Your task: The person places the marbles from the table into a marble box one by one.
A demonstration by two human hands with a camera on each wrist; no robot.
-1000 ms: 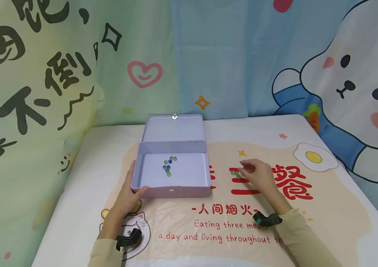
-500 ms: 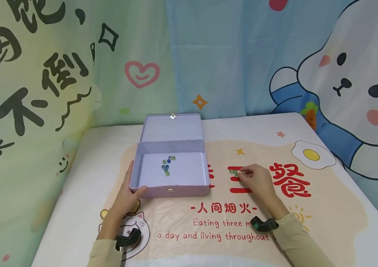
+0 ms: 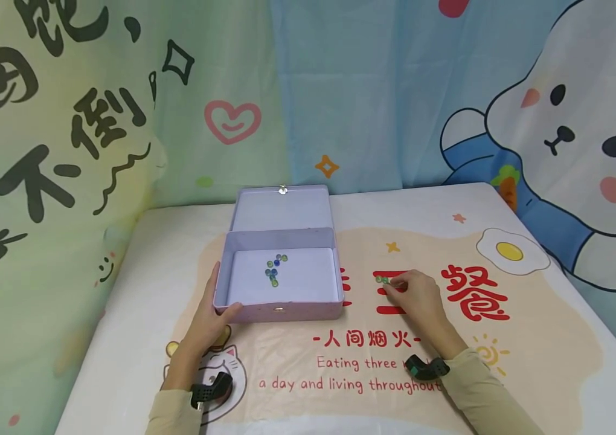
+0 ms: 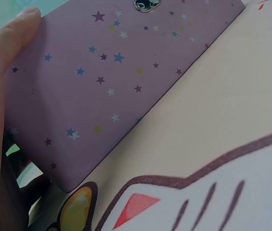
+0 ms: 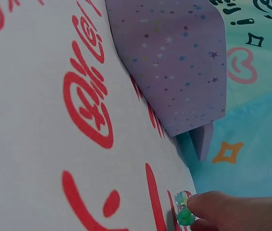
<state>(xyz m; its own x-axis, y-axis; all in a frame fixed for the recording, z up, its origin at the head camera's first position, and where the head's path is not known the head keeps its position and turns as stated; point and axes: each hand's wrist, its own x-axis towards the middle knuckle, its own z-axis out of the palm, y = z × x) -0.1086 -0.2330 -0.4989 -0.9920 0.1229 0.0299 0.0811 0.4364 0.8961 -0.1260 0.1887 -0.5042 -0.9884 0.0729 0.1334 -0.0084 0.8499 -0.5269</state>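
Note:
In the head view a lilac tin box stands with its lid raised. Several green and blue glass marbles lie on its floor. My left hand grips the front left corner, thumb on the star-printed front and fingers along the side. Right of the box, my right hand is down at the tabletop with thumb and fingertips pinching a green marble. Another, clearer marble sits right beside it, partly behind the thumb.
A white cloth with red lettering and cartoon prints covers the table. The upright lid closes off the box's far side. Behind the table hangs a printed curtain. Both wrists wear black bands.
My right hand has lowered slightly and its thumb and fingertips have come together at the green marbles. The left hand keeps its grip; the box and the marbles in it stay put.

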